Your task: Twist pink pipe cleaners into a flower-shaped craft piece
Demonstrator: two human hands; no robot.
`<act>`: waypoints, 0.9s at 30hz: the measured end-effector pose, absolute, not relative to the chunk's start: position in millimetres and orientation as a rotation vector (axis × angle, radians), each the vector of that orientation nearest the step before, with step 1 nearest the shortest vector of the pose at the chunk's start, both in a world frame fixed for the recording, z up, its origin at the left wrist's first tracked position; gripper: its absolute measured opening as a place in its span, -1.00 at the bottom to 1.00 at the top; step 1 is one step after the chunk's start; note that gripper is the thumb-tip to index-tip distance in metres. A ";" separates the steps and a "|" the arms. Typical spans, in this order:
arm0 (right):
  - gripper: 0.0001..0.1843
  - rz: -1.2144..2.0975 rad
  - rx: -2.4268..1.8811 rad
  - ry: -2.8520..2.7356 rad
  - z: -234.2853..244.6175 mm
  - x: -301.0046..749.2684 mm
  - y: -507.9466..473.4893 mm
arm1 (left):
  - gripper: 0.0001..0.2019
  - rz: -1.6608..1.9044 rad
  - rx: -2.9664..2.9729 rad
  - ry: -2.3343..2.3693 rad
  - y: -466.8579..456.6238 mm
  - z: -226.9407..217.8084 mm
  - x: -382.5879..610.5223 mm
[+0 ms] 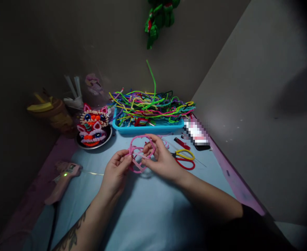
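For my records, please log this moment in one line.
left hand: grips pink pipe-cleaner frame | right hand: grips same frame | scissors, glue gun: unheld

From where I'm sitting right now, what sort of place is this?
Probably a small craft table in a corner: a blue tray heaped with fuzzy coloured stems, scissors with yellow and red handles, and a pink glue gun.

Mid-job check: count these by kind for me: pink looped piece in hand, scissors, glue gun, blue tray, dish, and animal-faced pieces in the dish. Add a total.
Pink looped piece, between left hand and right hand: 1
Scissors: 1
Glue gun: 1
Blue tray: 1
Dish: 1
Animal-faced pieces: 2
Total: 7
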State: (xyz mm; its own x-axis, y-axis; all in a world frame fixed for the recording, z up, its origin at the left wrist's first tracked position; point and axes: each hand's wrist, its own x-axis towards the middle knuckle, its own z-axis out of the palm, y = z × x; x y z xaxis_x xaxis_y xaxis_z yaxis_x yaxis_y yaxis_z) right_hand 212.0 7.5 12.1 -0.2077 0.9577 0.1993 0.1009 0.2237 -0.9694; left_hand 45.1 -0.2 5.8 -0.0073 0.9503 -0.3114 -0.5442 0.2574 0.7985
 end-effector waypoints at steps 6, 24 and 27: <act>-0.13 1.243 -1.020 -1.652 16.7 216.7 7.8 | -0.55 1.282 0.549 0.976 -0.1 5.7 44.4; -0.08 1.131 -0.926 -1.788 19.0 219.0 6.6 | -0.53 1.307 0.614 0.972 0.8 3.6 42.8; 0.08 1.037 -0.924 -1.947 22.4 219.9 3.5 | -0.52 1.311 0.571 0.959 1.6 2.2 42.8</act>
State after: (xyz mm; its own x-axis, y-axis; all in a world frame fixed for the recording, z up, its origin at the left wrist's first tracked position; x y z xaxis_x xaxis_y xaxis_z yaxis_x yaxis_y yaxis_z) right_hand 219.9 3.5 22.4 -0.4731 0.8403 0.2647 0.2489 0.4157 -0.8748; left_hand 42.8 1.6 2.2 -0.0238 0.9653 -0.2600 -0.5401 0.2064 0.8159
